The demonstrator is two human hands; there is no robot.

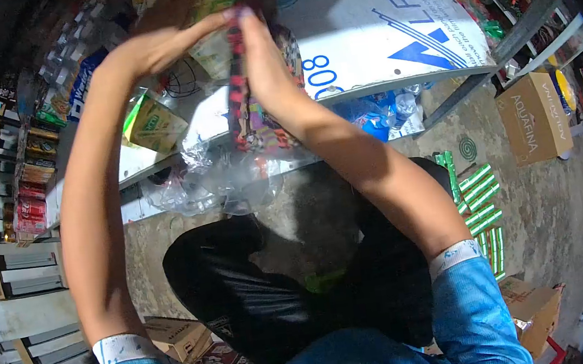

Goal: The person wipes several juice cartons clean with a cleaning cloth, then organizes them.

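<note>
Both of my arms reach up to the top middle of the head view. My left hand [162, 49] comes in from the left, its fingers stretched toward the top of a red and black patterned pouch or strip of packets [241, 93]. My right hand [262, 62] lies along that patterned item, its fingertips near the top and blurred. What the fingers pinch is too smeared to tell. Below the item, crumpled clear plastic [211, 181] hangs at the table's edge. A green and yellow packet [155, 122] lies left of it.
A white board with blue print [360, 28] covers the table. Green-white packs [482, 195] and an Aquafina box [535, 119] are on the floor at right. Shelves of goods [30, 185] stand at left. A carton [179, 335] sits by my legs.
</note>
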